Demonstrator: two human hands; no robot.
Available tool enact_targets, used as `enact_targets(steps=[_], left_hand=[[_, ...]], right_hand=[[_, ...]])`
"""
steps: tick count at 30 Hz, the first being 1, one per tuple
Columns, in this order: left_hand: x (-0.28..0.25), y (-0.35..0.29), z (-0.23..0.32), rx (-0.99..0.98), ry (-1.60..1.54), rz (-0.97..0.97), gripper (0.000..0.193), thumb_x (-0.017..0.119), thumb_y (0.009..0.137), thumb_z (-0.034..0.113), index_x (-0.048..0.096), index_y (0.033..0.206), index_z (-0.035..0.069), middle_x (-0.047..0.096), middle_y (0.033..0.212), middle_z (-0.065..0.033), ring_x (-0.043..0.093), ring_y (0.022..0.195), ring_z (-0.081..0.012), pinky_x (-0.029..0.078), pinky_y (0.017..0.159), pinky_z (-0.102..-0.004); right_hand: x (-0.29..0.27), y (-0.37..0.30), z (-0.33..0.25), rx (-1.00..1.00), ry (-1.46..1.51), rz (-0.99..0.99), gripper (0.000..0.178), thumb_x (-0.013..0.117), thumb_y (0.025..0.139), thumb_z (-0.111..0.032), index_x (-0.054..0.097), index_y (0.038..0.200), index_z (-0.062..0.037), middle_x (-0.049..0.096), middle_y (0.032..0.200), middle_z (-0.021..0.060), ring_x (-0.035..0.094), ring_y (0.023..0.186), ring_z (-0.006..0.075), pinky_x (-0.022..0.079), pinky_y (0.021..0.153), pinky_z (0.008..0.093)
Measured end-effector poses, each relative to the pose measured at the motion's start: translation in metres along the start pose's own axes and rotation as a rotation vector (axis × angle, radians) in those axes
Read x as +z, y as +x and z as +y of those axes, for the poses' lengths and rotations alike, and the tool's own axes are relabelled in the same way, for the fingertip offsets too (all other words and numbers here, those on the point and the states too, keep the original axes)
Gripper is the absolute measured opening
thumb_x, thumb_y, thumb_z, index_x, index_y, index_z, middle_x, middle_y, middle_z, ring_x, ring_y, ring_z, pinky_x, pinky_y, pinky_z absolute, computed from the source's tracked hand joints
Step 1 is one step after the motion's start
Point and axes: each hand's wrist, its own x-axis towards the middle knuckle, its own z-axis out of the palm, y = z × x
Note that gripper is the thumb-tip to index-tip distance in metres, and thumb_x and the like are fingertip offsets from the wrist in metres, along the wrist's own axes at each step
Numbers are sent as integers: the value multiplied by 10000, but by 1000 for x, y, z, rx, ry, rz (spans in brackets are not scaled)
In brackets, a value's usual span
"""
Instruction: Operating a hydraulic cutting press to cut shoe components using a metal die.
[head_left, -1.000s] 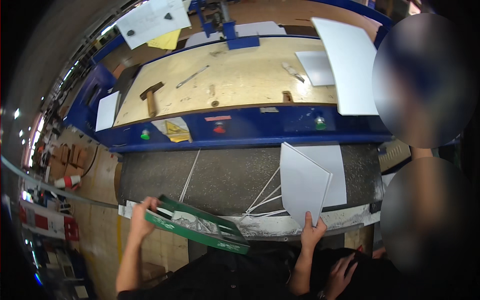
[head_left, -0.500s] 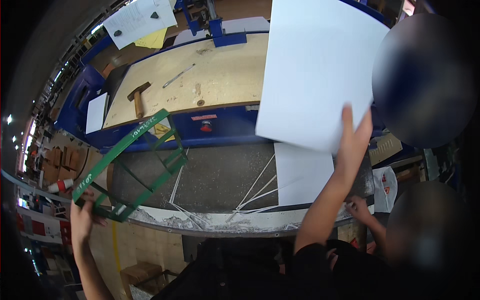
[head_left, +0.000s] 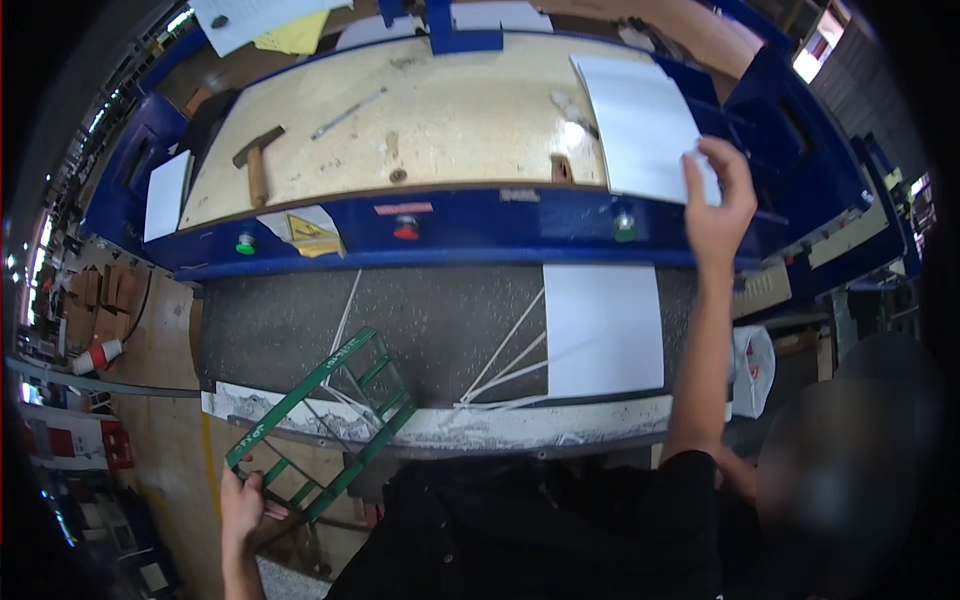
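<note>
Green frame of narrow flat bars [head_left: 292, 407], oblong and divided by crosspieces into open cells, slants over the near edge of the work surface, held in the left hand [head_left: 245, 505], whose fingers close around its lower-left corner. Beyond it runs a scuffed white ledge [head_left: 500, 425], then a dark grey bed [head_left: 430, 330] speckled with pale crumbs. Thin white strips [head_left: 504, 346] fan across the bed beside a smooth, rectangular white sheet [head_left: 605, 330]. Behind stands a glossy blue metal beam [head_left: 480, 235] with round buttons. Farther off, white flat sheets [head_left: 645, 125] lie at the right end of a worn, pale wooden board [head_left: 450, 130]; at their right edge the right hand [head_left: 722, 200] curves, thumb and fingers slightly parted, contact unclear. A wooden-handled hammer [head_left: 257, 170] rests left.
</note>
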Motion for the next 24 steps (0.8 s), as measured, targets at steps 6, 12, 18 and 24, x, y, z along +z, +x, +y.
enact_targets(steps=[6, 12, 18, 24], left_hand=[[76, 10, 2, 118, 166, -98, 391, 391, 946, -34, 333, 1324, 48, 603, 948, -214, 667, 498, -289, 577, 406, -359], [100, 18, 14, 50, 144, -218, 392, 390, 968, -28, 334, 1352, 27, 598, 1020, -231, 681, 531, -291, 587, 431, -350], [88, 47, 0, 269, 142, -356, 316, 405, 1010, 24, 348, 1320, 3, 588, 1069, -214, 663, 517, -276, 580, 436, -318], [42, 88, -19, 193, 122, -430, 343, 401, 1004, 19, 332, 1340, 13, 572, 1102, -224, 668, 529, -276, 588, 443, -326]], right_hand=[[37, -233, -43, 567, 455, -98, 94, 740, 854, -59, 698, 810, 13, 706, 776, 89, 660, 741, 163, 507, 708, 291], [4, -403, -109, 1248, 442, -110, 172, 688, 936, -108, 688, 830, 28, 680, 751, 39, 616, 708, 87, 485, 680, 260], [-31, -411, -124, 1056, 107, -266, 196, 737, 887, -140, 695, 1002, 13, 704, 912, 117, 667, 804, 201, 517, 745, 321], [59, -436, -76, 751, -785, -355, 753, 755, 855, -351, 433, 1439, 0, 417, 1454, 326, 414, 1344, 462, 346, 1114, 520]])
